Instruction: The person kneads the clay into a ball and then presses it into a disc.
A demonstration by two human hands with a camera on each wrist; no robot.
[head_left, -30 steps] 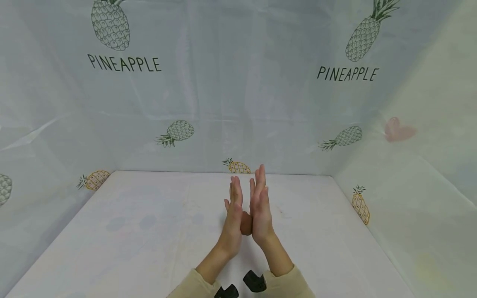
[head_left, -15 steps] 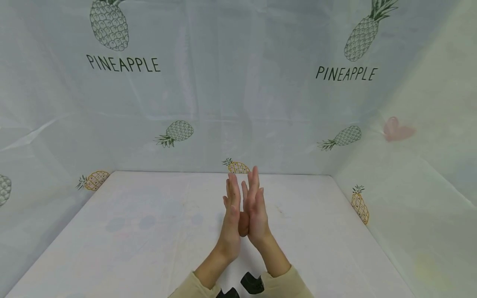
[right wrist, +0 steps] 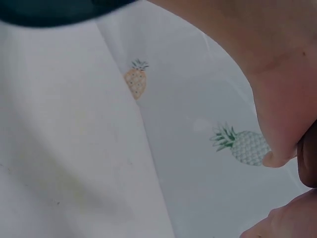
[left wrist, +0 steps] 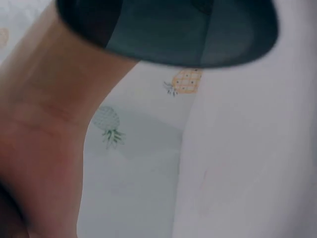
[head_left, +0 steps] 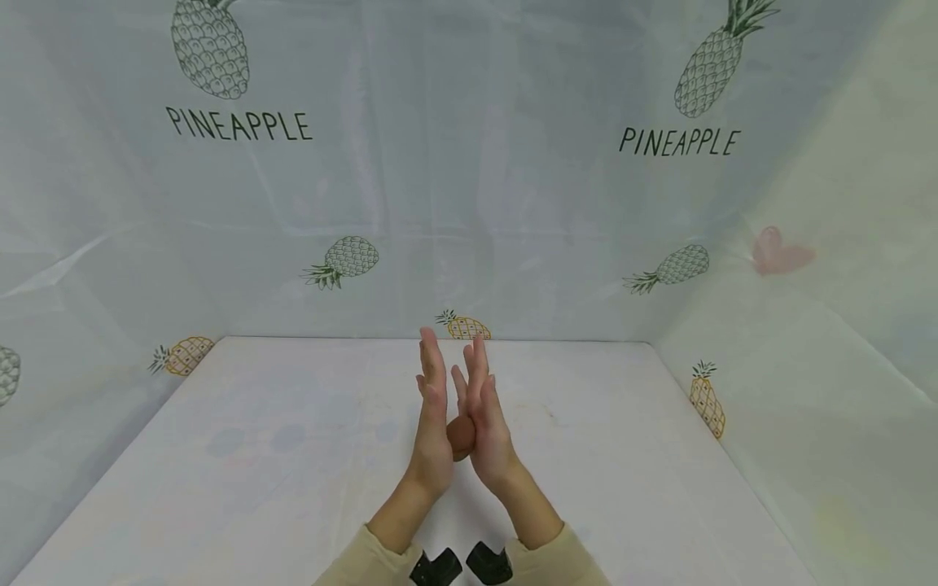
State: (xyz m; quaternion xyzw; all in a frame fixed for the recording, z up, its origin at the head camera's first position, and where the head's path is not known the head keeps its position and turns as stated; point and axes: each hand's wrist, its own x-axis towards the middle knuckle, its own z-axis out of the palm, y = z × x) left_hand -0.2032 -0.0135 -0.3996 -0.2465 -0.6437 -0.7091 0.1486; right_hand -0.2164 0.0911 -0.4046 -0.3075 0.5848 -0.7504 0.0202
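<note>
A small brown lump (head_left: 461,437), rounded like a ball of modelling clay, is pressed between two facing palms in the head view. My left hand (head_left: 432,435) lies flat against its left side, fingers straight and pointing up and away. Against the other side rests the palm of my right hand (head_left: 489,435), its fingers also straight and a little spread. Part of the brown lump (right wrist: 308,161) shows at the right edge of the right wrist view, beside a palm. In the left wrist view a palm and wrist (left wrist: 42,163) fill the left side.
Beneath the hands is a white tabletop (head_left: 293,472). A pale curtain (head_left: 469,163) printed with pineapples hangs behind it and along both sides. Black wrist mounts (head_left: 436,567) stick out by the cream sleeves (head_left: 553,561).
Both hands have moved left with the brown lump between them. The palms slide against each other, the left hand now reaching slightly higher than the right. The lump looks turned and rounder.
</note>
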